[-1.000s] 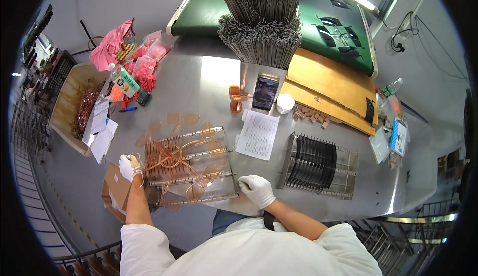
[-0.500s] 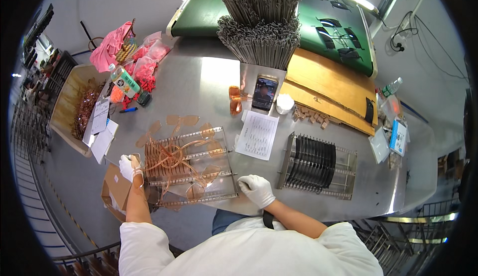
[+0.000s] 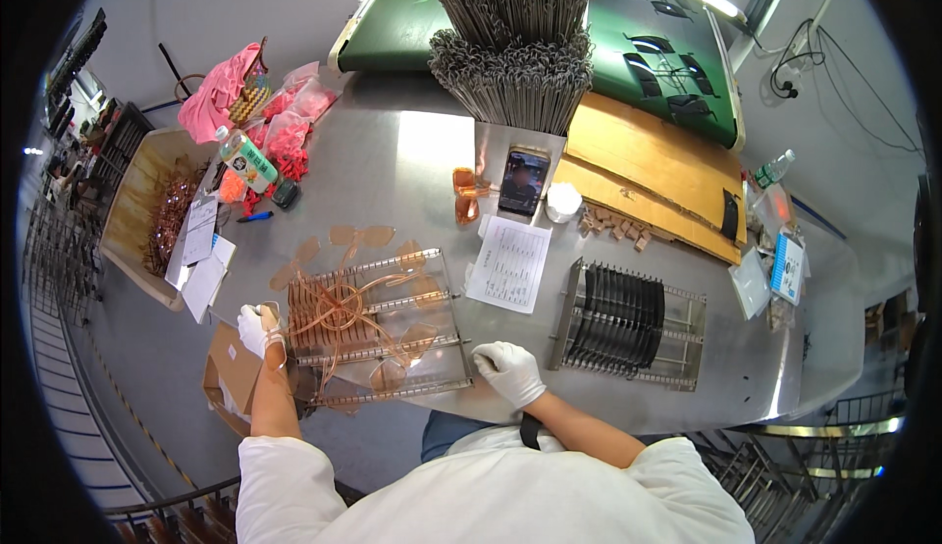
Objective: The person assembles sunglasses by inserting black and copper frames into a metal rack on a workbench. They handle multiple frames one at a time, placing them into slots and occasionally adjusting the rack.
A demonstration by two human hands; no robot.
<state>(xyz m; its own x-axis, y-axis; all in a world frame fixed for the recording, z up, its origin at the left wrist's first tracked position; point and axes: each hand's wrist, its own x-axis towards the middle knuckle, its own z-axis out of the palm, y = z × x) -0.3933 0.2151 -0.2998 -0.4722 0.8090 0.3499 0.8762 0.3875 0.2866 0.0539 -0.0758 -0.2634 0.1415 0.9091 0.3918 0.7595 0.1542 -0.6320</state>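
Observation:
A see-through orange moulded piece (image 3: pixel 339 310), with a ring of runners at its middle and lens shapes around its rim, lies over a metal slotted rack (image 3: pixel 453 333). Thin orange parts stand in rows in that rack. My left hand (image 3: pixel 257 330), in a white glove, is closed on an orange lens shape at the left edge of the moulded piece. Just right of the rack, my gloved right hand (image 3: pixel 510 373) rests at the table's near edge, fingers curled in, with nothing showing in them. A second metal rack (image 3: pixel 692 348) holds a row of dark curved parts (image 3: pixel 616 318).
A printed sheet (image 3: pixel 508 264), a phone (image 3: pixel 524 181) and orange lenses (image 3: pixel 465 196) lie mid-table. Cardboard (image 3: pixel 648 166) and a dense bundle of metal hooks (image 3: pixel 510 63) stand behind. At left are a bottle (image 3: pixel 257 166) and a bin (image 3: pixel 132 201); an open carton (image 3: pixel 226 367) sits below.
The view shifts very slightly. Both hands keep their places and their grip, and the moulded piece stays over the rack.

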